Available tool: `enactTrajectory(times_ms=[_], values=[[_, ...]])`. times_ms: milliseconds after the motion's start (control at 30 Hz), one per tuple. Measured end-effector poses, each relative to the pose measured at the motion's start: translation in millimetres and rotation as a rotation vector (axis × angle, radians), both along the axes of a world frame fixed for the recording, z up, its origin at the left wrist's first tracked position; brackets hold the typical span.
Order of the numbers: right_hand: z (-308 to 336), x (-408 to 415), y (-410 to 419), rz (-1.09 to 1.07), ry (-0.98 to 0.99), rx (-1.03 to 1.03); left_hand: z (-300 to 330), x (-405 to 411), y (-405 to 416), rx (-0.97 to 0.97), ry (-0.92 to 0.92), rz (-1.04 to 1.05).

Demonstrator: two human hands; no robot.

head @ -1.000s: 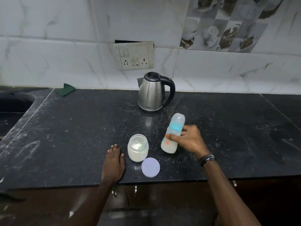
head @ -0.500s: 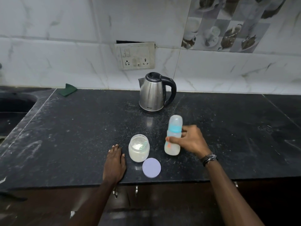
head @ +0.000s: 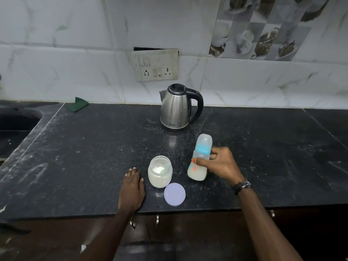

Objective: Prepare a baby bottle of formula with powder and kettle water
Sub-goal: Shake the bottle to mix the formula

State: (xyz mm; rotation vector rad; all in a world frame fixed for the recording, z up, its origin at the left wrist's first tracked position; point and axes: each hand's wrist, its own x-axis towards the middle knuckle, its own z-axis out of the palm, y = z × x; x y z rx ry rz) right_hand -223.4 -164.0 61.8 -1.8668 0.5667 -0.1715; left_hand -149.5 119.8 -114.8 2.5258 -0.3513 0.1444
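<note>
The baby bottle [head: 200,159] sits toward the front edge of the table [head: 79,153], right of centre, leaning slightly to the right with its clear cap and blue collar on and a pale milky liquid filling its lower part. The right hand [head: 219,164] holds it around the middle, thumb across the near face just above the liquid and fingers curled behind the waist below the collar; whether the base rests on the table or hovers just above it cannot be told.

It looks like thin, stiff plastic, light for its size since it is only part full, so the weight sits low and the liquid will slosh when it moves. The smooth wall could slip if wet. The narrowed waist, where the hand already wraps it, seems the soundest place to grip; the cap appears to be only a push-on cover and a poor handle.

The left hand [head: 131,189] lies flat on the table near the front edge, fingers straight and holding nothing, just left of the open powder jar [head: 160,174], which has a scoop inside. The jar's lid [head: 174,194] lies flat in front of it. The kettle [head: 178,108] stands upright toward the back edge, well apart from both hands.
</note>
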Motion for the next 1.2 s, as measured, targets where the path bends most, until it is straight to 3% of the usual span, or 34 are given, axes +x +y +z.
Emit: enactTrajectory(times_ms=[100, 233, 333, 467, 567, 667, 767, 900, 1000, 1133, 1200], values=[[-4, 1, 0, -0.122, -0.039, -0.013, 0, -2, -2, 0.0, 0.013, -0.008], [-4, 0, 8, -0.015, 0.022, -0.044, -1, 0, 0, -0.01, 0.002, -0.009], [-1, 2, 7, -0.131, -0.027, -0.08, -2, 0, -1, -0.003, 0.013, -0.012], [3, 2, 7, -0.018, 0.041, -0.075, -1, 0, 0, -0.008, 0.004, -0.012], [4, 3, 2, -0.084, 0.038, -0.075, 1, -1, -2, 0.005, 0.029, -0.009], [6, 1, 4, 0.037, 0.097, -0.095, 4, -2, -1, -0.005, 0.022, -0.007], [5, 4, 2, -0.055, 0.061, -0.073, 5, -2, -2, 0.001, 0.036, -0.004], [6, 1, 5, 0.05, 0.096, -0.072, 4, -2, 0, 0.003, 0.034, -0.003], [4, 3, 3, -0.052, 0.08, -0.071, 4, -3, -2, 0.015, 0.046, -0.004], [4, 1, 7, 0.048, 0.086, -0.043, 3, -1, -1, -0.016, 0.033, 0.001], [3, 3, 3, -0.03, 0.065, -0.044, 3, -1, -2, -0.01, 0.041, -0.001]])
